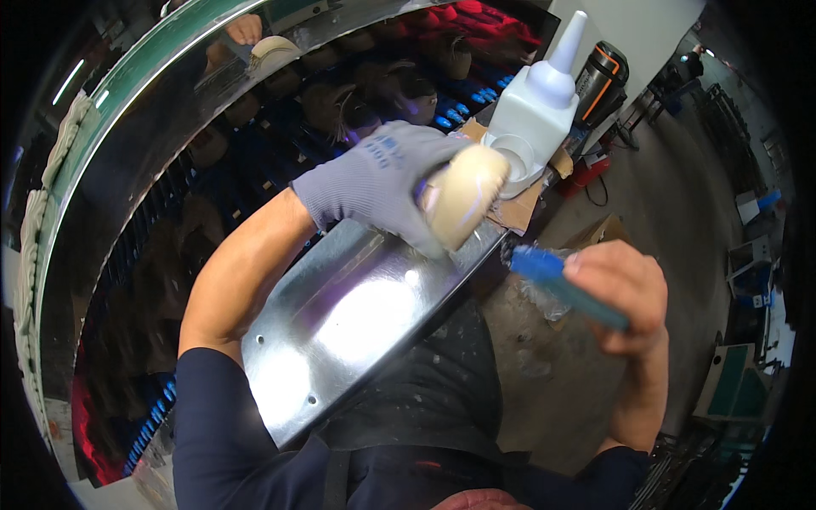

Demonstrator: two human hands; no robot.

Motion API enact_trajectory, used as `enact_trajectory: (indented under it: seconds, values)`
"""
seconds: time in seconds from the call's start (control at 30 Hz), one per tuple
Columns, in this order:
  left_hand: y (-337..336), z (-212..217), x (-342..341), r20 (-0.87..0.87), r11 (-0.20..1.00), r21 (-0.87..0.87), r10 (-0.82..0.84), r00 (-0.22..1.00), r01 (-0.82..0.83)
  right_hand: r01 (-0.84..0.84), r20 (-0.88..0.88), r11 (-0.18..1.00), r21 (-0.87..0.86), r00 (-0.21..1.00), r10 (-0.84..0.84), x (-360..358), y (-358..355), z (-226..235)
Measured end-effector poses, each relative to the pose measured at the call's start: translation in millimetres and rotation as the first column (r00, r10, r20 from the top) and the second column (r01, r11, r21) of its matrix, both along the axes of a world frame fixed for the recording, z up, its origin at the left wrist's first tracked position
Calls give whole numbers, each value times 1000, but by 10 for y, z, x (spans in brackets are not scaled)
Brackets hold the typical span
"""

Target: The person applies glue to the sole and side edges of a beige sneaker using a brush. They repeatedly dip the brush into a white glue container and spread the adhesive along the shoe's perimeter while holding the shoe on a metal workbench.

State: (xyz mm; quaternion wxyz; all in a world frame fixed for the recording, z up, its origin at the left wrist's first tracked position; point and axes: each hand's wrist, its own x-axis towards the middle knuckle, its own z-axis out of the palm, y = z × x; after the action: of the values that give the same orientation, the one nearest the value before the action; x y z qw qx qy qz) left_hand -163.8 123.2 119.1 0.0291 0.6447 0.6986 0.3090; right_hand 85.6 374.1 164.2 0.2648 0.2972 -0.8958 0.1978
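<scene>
In a grey knit glove, my left hand (374, 183) is wrapped around a rounded beige shoe upper (466, 200), held tilted above the metal shelf (289, 348). Right beside it stands a white squeeze bottle (540, 106) with a long pointed nozzle and a small round white cup (512, 157) at its front. My bare right hand (620, 285) grips a brush (544, 270) with a blue and grey-green handle. Its dark bristle end points toward the shoe upper, with a gap between them. Motion blurs the brush and the right hand.
A brown cardboard piece (518, 208) lies under the bottle. Behind stands a black flask (602, 81) with orange trim. Several beige shoe parts show dimly on a dark rack (229, 170) at left. Past it, another hand (244, 30), possibly a reflection, is near a beige upper (274, 51).
</scene>
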Motion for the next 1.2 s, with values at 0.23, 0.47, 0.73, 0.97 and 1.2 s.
enact_trajectory:
  seconds: [0.23,0.47,0.73,0.97,1.2]
  values:
    - [-513,-797,-12,622,861,68,359,696,-505,471,452,401,-786,880,-148,-92,380,-1008]
    - [-593,-782,748,951,814,294,-301,70,-500,533,420,452,-715,845,-332,-851,524,-1205]
    - [-882,-898,799,641,656,589,-735,-222,-471,676,320,675,-295,736,-597,-1334,546,-1098]
    - [-1087,-1110,942,904,863,247,-369,-216,-442,650,283,756,-77,741,-609,-1552,488,-1228]
    - [-1160,-1455,794,917,883,144,-289,-275,-448,711,638,381,-590,701,-320,-1548,781,-1442]
